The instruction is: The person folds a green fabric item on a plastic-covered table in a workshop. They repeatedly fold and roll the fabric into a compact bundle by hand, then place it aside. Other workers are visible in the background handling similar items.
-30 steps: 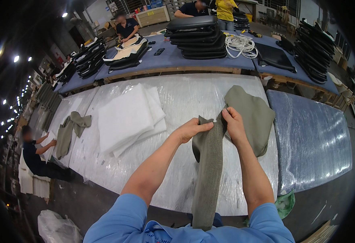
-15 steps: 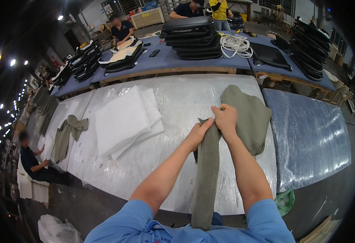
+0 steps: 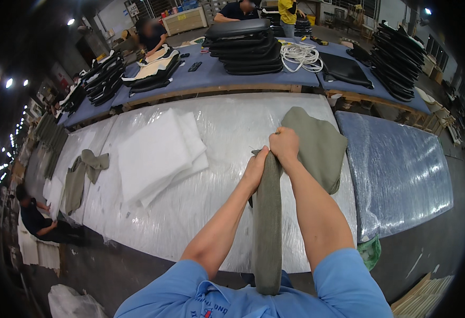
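A long strip of olive-green fabric [image 3: 267, 222] runs from my two hands down toward my chest, over the plastic-wrapped table [image 3: 227, 212]. My left hand [image 3: 256, 167] is closed on its upper end, thumb pointing up along the edge. Right beside it, slightly higher, my right hand [image 3: 285, 145] makes a fist on the same end; a bit of material shows at its thumb. A stack of cut olive-green fabric pieces [image 3: 317, 151] lies just right of my right hand. To the left rests a pile of white padding sheets [image 3: 155, 159].
A crumpled olive-green cloth [image 3: 79, 183] lies at the table's left end. A plastic-wrapped blue slab [image 3: 397, 169] adjoins on the right. Beyond, a blue-topped table [image 3: 190, 79] carries stacked black cushions [image 3: 243, 47] and coiled white cord [image 3: 301, 56]. Co-workers stand behind it; another person [image 3: 39, 217] is at the left.
My right fist has turned and closed more tightly beside my left hand. The strip has straightened and looks more taut. The whole view has shifted slightly.
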Available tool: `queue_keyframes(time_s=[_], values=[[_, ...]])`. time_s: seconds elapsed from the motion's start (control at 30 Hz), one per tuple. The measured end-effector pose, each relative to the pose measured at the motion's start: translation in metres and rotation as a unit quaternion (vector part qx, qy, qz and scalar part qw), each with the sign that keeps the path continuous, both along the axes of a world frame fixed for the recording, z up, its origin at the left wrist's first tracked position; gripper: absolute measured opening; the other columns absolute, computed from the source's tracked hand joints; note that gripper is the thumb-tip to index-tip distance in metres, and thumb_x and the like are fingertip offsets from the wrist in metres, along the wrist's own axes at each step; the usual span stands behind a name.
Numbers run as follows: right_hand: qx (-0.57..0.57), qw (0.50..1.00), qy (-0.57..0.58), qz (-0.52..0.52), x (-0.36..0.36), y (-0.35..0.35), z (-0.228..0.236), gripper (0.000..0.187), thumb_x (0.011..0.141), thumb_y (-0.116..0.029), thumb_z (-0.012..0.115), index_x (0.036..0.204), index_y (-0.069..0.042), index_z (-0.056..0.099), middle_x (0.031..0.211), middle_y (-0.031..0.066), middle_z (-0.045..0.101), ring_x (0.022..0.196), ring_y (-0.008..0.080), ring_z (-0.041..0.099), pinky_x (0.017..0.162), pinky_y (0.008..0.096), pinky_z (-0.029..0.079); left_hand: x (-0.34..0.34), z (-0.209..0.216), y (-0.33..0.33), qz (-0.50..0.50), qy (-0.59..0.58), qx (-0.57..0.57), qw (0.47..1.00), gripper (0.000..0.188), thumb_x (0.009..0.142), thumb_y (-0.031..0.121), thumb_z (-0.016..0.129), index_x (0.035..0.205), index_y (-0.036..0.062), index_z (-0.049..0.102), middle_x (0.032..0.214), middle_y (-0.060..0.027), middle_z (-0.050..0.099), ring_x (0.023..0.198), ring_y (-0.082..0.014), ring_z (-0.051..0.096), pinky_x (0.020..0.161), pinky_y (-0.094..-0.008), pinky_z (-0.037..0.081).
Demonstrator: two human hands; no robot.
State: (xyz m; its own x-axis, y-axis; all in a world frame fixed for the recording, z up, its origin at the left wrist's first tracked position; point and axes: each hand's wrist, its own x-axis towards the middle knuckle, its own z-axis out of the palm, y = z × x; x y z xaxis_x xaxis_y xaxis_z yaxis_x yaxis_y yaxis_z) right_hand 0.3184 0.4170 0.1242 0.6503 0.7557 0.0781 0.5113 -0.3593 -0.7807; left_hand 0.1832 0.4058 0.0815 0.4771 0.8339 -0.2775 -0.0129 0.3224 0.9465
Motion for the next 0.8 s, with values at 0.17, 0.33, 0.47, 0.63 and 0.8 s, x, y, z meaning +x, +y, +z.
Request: queue_keyframes(time_s=[0.17, 0.33, 0.47, 0.63, 0.8], values=[[-0.004, 1.0, -0.021, 0.001, 0.003, -0.001, 0.0, 0.015, 0.077, -0.015, 0.061, 0.079, -0.004, 0.071, 0.089, 0.0247, 0.072, 0.086, 0.0456, 0.069, 0.078, 0.0516, 0.055, 0.002, 0.002, -0.003, -0.006, 0.002, 0.009, 1.0, 0.076, 0.102, 0.067, 0.051, 0.115, -0.0055, 0.07, 0.104, -0.0114, 0.068, 0.097, -0.0187, 0.061, 0.088, -0.0339, 0.049], [-0.031, 0.999, -0.006, -0.005, 0.012, -0.009, 0.004, 0.02, 0.075, -0.016, 0.063, 0.084, -0.002, 0.074, 0.089, 0.0248, 0.073, 0.085, 0.0457, 0.07, 0.078, 0.0496, 0.055, 0.005, 0.013, -0.011, -0.057, -0.016, 0.007, 0.998, 0.077, 0.1, 0.068, 0.054, 0.115, -0.0051, 0.07, 0.105, -0.0121, 0.069, 0.097, -0.0182, 0.062, 0.088, -0.0322, 0.05], [-0.029, 0.999, -0.022, 0.029, 0.007, -0.005, 0.003, 0.018, 0.076, -0.015, 0.062, 0.085, -0.005, 0.075, 0.095, 0.0227, 0.075, 0.093, 0.0439, 0.071, 0.083, 0.0499, 0.056, 0.004, 0.01, -0.008, -0.029, -0.026, -0.013, 0.999, 0.073, 0.098, 0.067, 0.057, 0.118, -0.0021, 0.068, 0.105, -0.0112, 0.069, 0.094, -0.0187, 0.065, 0.084, -0.0355, 0.052], [-0.064, 0.997, -0.001, 0.043, 0.002, -0.002, 0.01, 0.022, 0.078, -0.015, 0.063, 0.091, -0.008, 0.079, 0.101, 0.0208, 0.077, 0.1, 0.0424, 0.072, 0.088, 0.0495, 0.057, 0.004, 0.001, -0.004, 0.013, -0.018, -0.009, 1.0, 0.074, 0.101, 0.065, 0.053, 0.112, -0.0067, 0.07, 0.101, -0.012, 0.07, 0.092, -0.019, 0.063, 0.085, -0.0338, 0.05], [-0.081, 0.996, 0.0, 0.037, 0.011, -0.003, 0.009, 0.023, 0.079, -0.015, 0.063, 0.095, -0.009, 0.079, 0.106, 0.0202, 0.077, 0.104, 0.0411, 0.072, 0.092, 0.0487, 0.057, 0.009, -0.001, -0.002, -0.009, -0.006, 0.007, 1.0, 0.076, 0.102, 0.065, 0.051, 0.114, -0.0077, 0.069, 0.104, -0.0125, 0.07, 0.094, -0.0199, 0.064, 0.087, -0.0338, 0.05]])
